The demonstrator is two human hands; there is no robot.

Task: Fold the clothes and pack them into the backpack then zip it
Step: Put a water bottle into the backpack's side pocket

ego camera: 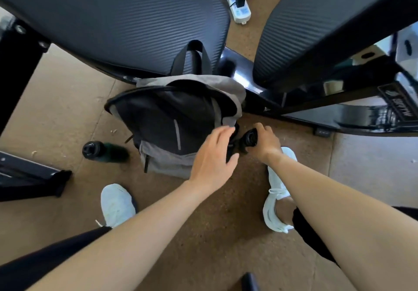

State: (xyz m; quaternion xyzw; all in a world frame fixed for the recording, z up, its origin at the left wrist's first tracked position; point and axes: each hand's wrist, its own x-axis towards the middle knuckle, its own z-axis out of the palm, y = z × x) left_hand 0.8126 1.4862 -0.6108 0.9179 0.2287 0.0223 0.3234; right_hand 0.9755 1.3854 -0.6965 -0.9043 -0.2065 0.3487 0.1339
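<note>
1. The grey-and-black backpack is stood upright on the brown floor. It is leant against the base of a black office chair, with its carry handle pointed up.
2. No clothes are seen anywhere in view, folded or unfolded. Whether they are already packed inside cannot be told.
3. The top of the main compartment appears to gape, with the dark front panel fallen forward from the grey back panel. The zipping step is therefore judged as not yet done, though the zip itself is not clearly shown.
4. The left hand is laid against the backpack's right side. Its fingers are largely straight and reach the dark side pocket, and its thumb is held apart below.
5. The right hand is wrapped around a black-capped bottle, which is held just beside that side pocket.
6. A bottle is thus judged to be handled at the pocket. Its direction, in or out, cannot be told.
7. A second bottle, dark green with a black cap, is left lying on the floor, near the backpack's other side.
8. What is left is judged to be any folding and packing not yet completed, then closing the zip.
</note>
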